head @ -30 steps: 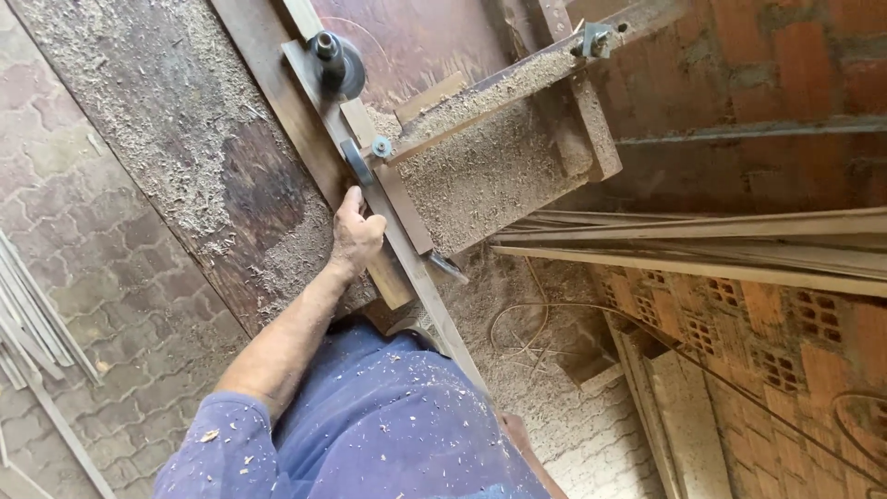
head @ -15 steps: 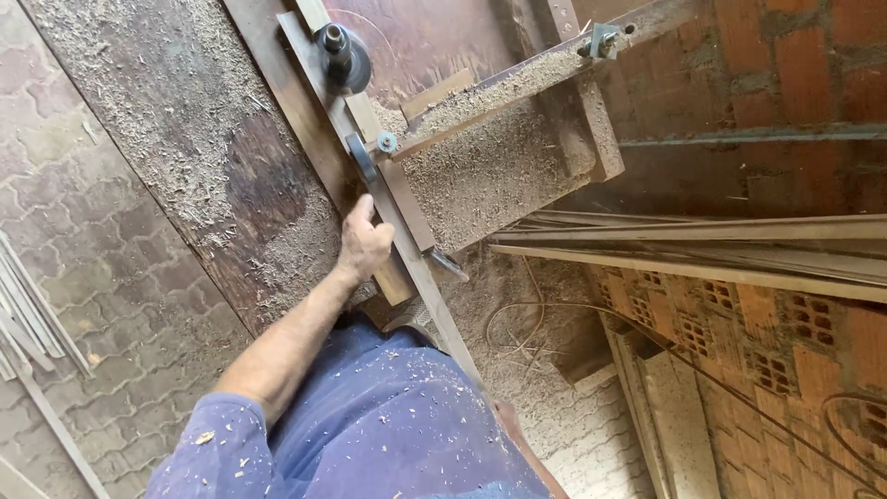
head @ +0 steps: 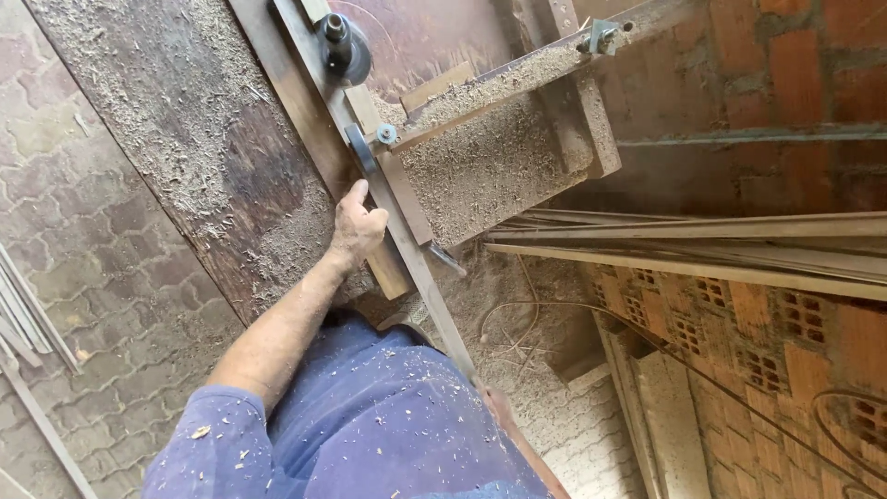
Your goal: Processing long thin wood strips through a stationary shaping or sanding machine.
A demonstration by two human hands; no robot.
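Note:
My left hand (head: 357, 229) reaches forward onto a sawdust-covered wooden workbench (head: 194, 157). Its fingers are curled on a short wooden block (head: 388, 263), and the thumb points up along a long thin strip (head: 420, 277) that runs diagonally across the bench. Further along the strip sit a grey metal guide (head: 360, 148) and a dark round knob (head: 342, 46). Only a small part of my right hand (head: 497, 407) shows beside my blue shirt, where the strip's near end meets it. Its grip is hidden.
A wooden frame heaped with sawdust (head: 490, 157) stands right of the strip. Long wooden slats (head: 702, 245) lie across a brick wall (head: 785, 351) at the right. Metal rods (head: 28, 323) lie on the paved floor (head: 102, 277) at the left.
My left hand stays on the block by the strip and its thumb has stretched forward. The view has shifted slightly.

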